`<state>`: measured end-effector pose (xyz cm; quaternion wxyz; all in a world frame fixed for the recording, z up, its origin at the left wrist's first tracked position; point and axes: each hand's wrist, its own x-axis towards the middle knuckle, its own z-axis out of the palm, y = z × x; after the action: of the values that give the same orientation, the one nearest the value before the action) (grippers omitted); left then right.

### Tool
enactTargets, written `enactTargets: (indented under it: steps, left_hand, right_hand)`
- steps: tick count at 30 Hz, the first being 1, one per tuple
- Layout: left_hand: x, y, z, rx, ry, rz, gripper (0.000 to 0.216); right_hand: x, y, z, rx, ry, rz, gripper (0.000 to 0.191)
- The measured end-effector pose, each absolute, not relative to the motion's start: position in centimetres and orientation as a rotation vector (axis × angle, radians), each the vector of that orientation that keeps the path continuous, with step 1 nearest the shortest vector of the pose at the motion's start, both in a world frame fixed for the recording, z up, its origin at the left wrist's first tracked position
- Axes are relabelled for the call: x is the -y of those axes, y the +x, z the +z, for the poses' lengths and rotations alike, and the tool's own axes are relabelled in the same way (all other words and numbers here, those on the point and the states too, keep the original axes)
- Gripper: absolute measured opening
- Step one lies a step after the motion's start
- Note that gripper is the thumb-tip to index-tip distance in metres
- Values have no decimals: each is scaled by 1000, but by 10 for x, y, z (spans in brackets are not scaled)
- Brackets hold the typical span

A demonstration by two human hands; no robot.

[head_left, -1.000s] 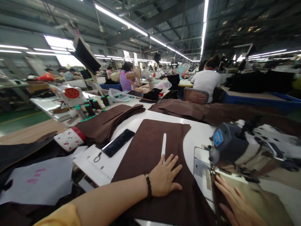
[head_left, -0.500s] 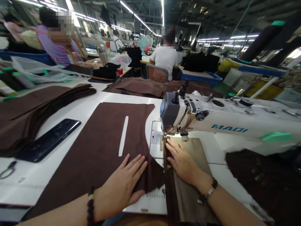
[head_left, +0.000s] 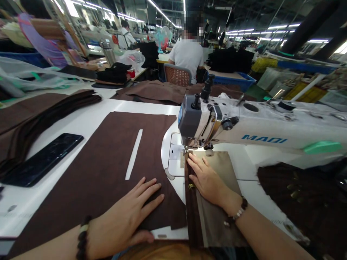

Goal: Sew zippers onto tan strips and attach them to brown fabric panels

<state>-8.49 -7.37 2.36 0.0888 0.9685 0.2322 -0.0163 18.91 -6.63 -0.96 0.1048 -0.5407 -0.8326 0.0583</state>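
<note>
My left hand (head_left: 127, 216) lies flat with spread fingers on a dark brown fabric panel (head_left: 108, 155), which has a narrow slit cut through it and a curved right edge. On a khaki fabric piece (head_left: 223, 220) rests my right hand (head_left: 208, 184), fingers stretched toward the needle area. Along that piece's left side runs a dark brown zipper strip (head_left: 193, 220) with a small brass-coloured pull (head_left: 191, 186). The strip's far end meets the presser foot (head_left: 186, 149) of the sewing machine (head_left: 235, 122). The brown panel sits just left of the strip.
A phone (head_left: 43, 159) and a stack of brown fabric pieces (head_left: 48, 112) are at the left. Dark brown gathered fabric (head_left: 300, 202) lies at the right. More brown cloth (head_left: 162, 92) covers the table's far edge. Beyond, a person in white (head_left: 187, 54) sits on a chair (head_left: 177, 75).
The view has shifted slightly. My left hand and the brown panel have slid a little toward me, the panel turning slightly. My right hand stays on the khaki piece by the presser foot.
</note>
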Motion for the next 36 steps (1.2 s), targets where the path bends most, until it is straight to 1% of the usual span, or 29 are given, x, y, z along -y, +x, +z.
enactTargets:
  steps: [3, 4, 8, 11, 14, 17, 20, 27, 30, 33, 34, 36]
  left_hand:
    - [77, -77, 16, -673, 2986, 27, 45]
    - [78, -75, 13, -677, 3018, 47, 42]
    - [72, -72, 10, -843, 2987, 131, 47]
    - [55, -63, 18, -915, 2783, 191, 39]
    - [35, -40, 26, -814, 2670, 255, 32]
    - [19, -11, 26, -732, 2646, 239, 31]
    - [8, 9, 24, -699, 2637, 218, 29]
    - [-1, 18, 29, -569, 2628, 299, 28]
    - [8, 10, 42, -497, 2607, 328, 29]
    - [29, -1, 65, -382, 2578, 324, 31]
    - [38, -5, 73, -330, 2563, 329, 32]
    - [55, -8, 87, -243, 2515, 329, 33]
  right_hand:
    - [66, 190, -10, 2451, -1585, 170, 46]
    - [66, 190, -11, 2449, -1582, 171, 46]
    - [66, 189, -10, 2442, -1592, 181, 45]
    - [66, 189, -10, 2437, -1587, 181, 45]
    - [67, 189, -10, 2438, -1566, 179, 46]
    - [67, 190, -12, 2442, -1536, 188, 47]
    - [66, 191, -13, 2433, -1525, 189, 43]
    - [68, 190, -13, 2382, -1546, 206, 47]
    - [68, 194, -18, 2413, -1534, 190, 46]
    - [66, 196, -21, 2478, -1490, 178, 55]
    - [66, 197, -21, 2494, -1479, 173, 55]
    - [65, 195, -19, 2484, -1492, 171, 47]
